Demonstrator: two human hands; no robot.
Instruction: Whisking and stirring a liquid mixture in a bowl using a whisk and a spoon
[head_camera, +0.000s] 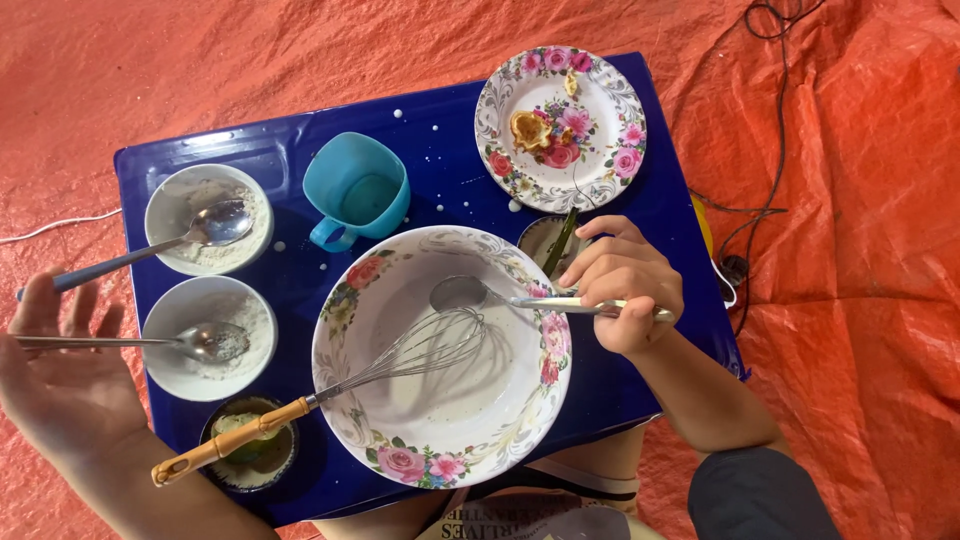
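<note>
An orange tarpaulin (860, 300) covers the ground; on it stands a low blue table (450, 180), flecked with white drops. Centre: a large floral bowl (350, 300) with a thin coat of pale batter on its floor. A wire whisk (420, 350) lies in it, its wooden handle passing over the lower left rim and out above a small dark dish (285, 462) of pale contents. The right hand (625, 285) is closed round the handle of a metal spoon (462, 293), fingers curled over it, thumb beneath; the spoon's bowl sits inside the floral bowl near its upper right rim, just above the whisk wires. The left hand (60, 385) is open, palm up and fingers spread, holding nothing, at the table's left edge. It lies nearest the handles of two spoons: one with a blue handle (215, 225) resting in the upper white bowl (165, 195) of flour-like powder, one all metal (205, 340) resting in the lower white bowl (160, 370). Behind the floral bowl: a turquoise cup (355, 190), empty. Upper right: a floral plate (610, 160) bearing a small browned piece of food. Between plate and right hand, a small dish (540, 240), partly hidden, holds a green object. Dark cables (775, 130) run over the tarpaulin at right.
</note>
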